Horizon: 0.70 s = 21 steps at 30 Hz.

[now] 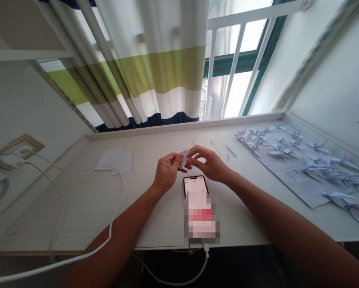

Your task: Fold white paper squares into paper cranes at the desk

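A small folded piece of white paper is held up above the desk, between my two hands. My left hand pinches it from the left with thumb and fingers. On the other side, the fingers of my right hand are bent around the paper's right edge, thumb and fingertips close together at it. Just below the hands lies a phone, its screen lit and mostly blurred out, with a white cable plugged into its near end.
Several folded paper cranes cover the right side, some on a printed sheet. A stack of white paper lies left. Paper strips lie behind my right hand. A white cable crosses my left forearm. Curtains hang behind the desk.
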Each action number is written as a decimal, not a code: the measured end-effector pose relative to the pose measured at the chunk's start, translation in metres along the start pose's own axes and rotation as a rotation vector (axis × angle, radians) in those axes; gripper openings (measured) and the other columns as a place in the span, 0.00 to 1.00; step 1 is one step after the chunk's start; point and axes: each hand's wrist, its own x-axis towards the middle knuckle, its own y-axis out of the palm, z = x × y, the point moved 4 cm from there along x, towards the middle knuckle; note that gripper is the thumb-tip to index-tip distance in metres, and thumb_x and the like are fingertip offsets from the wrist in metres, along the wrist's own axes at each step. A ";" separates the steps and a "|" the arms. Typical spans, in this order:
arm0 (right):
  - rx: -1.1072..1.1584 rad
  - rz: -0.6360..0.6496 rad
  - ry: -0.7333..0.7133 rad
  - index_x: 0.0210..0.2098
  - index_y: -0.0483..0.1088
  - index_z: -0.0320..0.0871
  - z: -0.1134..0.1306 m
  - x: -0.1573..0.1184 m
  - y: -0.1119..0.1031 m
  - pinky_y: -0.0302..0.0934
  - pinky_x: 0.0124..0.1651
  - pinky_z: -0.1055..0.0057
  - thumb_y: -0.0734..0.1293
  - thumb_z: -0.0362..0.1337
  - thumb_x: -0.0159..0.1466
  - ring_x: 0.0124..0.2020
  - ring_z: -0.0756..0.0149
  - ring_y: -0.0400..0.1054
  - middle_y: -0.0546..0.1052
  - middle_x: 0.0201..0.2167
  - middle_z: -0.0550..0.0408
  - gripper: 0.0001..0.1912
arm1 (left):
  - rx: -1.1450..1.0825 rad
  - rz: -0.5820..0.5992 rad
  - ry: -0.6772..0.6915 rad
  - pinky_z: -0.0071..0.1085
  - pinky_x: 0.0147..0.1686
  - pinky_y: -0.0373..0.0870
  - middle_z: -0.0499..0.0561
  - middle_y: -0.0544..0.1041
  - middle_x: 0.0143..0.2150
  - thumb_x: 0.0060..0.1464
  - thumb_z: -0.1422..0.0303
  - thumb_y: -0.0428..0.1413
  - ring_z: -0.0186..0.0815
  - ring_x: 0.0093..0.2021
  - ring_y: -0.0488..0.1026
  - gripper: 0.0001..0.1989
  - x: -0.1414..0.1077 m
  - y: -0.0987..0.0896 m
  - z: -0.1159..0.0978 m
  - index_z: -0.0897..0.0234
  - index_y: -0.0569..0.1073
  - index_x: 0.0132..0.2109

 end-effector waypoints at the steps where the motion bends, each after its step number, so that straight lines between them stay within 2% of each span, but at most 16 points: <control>1: 0.008 -0.018 0.013 0.38 0.73 0.45 0.000 0.000 0.001 0.72 0.47 0.57 0.68 0.43 0.67 0.38 0.64 0.74 0.78 0.37 0.55 0.07 | 0.000 -0.006 0.010 0.32 0.29 0.78 0.54 0.81 0.29 0.60 0.53 0.59 0.40 0.31 0.82 0.19 -0.001 0.001 -0.001 0.69 0.77 0.38; 9: 0.080 -0.159 0.112 0.36 0.74 0.44 -0.001 -0.001 0.003 0.73 0.46 0.58 0.71 0.47 0.64 0.37 0.63 0.74 0.79 0.35 0.53 0.12 | -0.043 -0.063 0.037 0.33 0.31 0.79 0.56 0.83 0.32 0.58 0.54 0.61 0.42 0.33 0.83 0.20 -0.006 0.006 -0.001 0.70 0.77 0.40; 12: 0.125 -0.201 0.134 0.35 0.75 0.43 -0.001 0.000 0.001 0.73 0.45 0.59 0.72 0.48 0.63 0.36 0.62 0.75 0.79 0.34 0.53 0.13 | -0.086 -0.012 0.007 0.36 0.35 0.80 0.58 0.84 0.35 0.57 0.54 0.62 0.44 0.37 0.83 0.21 -0.006 0.009 -0.001 0.70 0.77 0.44; 15: 0.155 -0.257 0.149 0.35 0.74 0.43 -0.003 0.000 -0.003 0.73 0.44 0.59 0.73 0.48 0.62 0.36 0.62 0.75 0.79 0.33 0.53 0.14 | -0.119 0.095 -0.055 0.39 0.40 0.81 0.60 0.84 0.41 0.57 0.55 0.63 0.45 0.40 0.83 0.23 -0.006 0.012 0.000 0.69 0.75 0.51; 18: 0.142 -0.228 0.132 0.35 0.74 0.44 -0.005 0.000 -0.008 0.72 0.45 0.59 0.72 0.47 0.63 0.37 0.62 0.74 0.78 0.34 0.53 0.13 | -0.124 0.154 -0.116 0.39 0.40 0.80 0.60 0.84 0.41 0.57 0.57 0.63 0.44 0.39 0.84 0.24 -0.005 0.013 0.001 0.68 0.73 0.55; 21: 0.117 -0.097 0.091 0.40 0.76 0.46 -0.004 0.000 -0.011 0.71 0.48 0.58 0.71 0.46 0.64 0.42 0.62 0.74 0.78 0.39 0.53 0.11 | -0.125 0.166 -0.137 0.39 0.40 0.80 0.59 0.84 0.39 0.58 0.58 0.62 0.44 0.38 0.84 0.22 -0.004 0.010 0.002 0.68 0.72 0.53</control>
